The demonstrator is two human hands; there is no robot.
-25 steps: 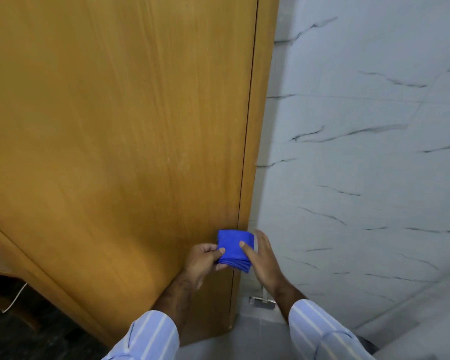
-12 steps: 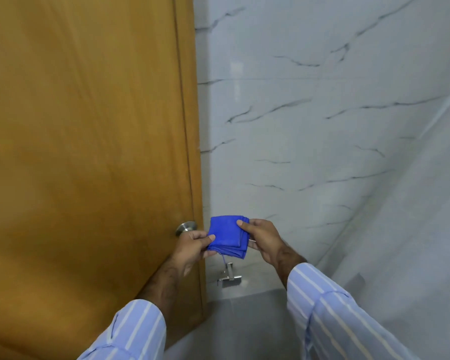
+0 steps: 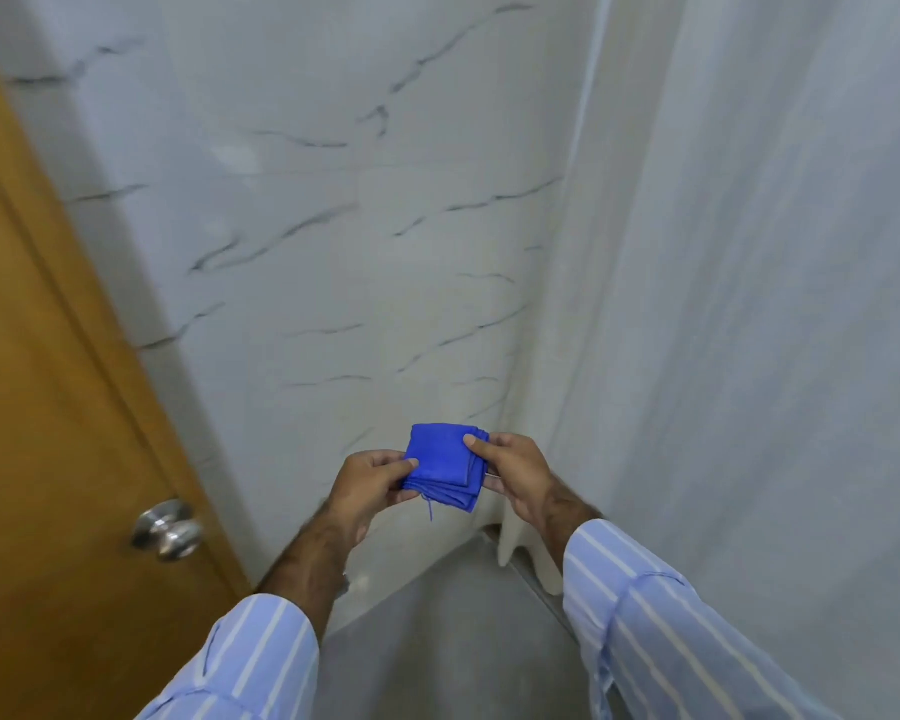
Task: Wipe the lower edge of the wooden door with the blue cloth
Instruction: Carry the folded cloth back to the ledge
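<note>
both hands, left [image 3: 365, 485] and right [image 3: 515, 472], pinch a folded, soft blue cloth [image 3: 442, 467] by opposite edges in mid-air. smooth wooden door [image 3: 48, 459] with round metal knob [image 3: 167, 530] stands apart at left, beside veined marble wall [image 3: 333, 226].

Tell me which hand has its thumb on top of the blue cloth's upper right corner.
The right hand: its thumb presses the blue cloth near the upper right corner, while the left hand pinches the left edge.

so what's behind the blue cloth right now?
Behind the folded blue cloth, held by the left hand and right hand, is marble-veined wall meeting a white curtain. The patch directly behind it is covered.
</note>
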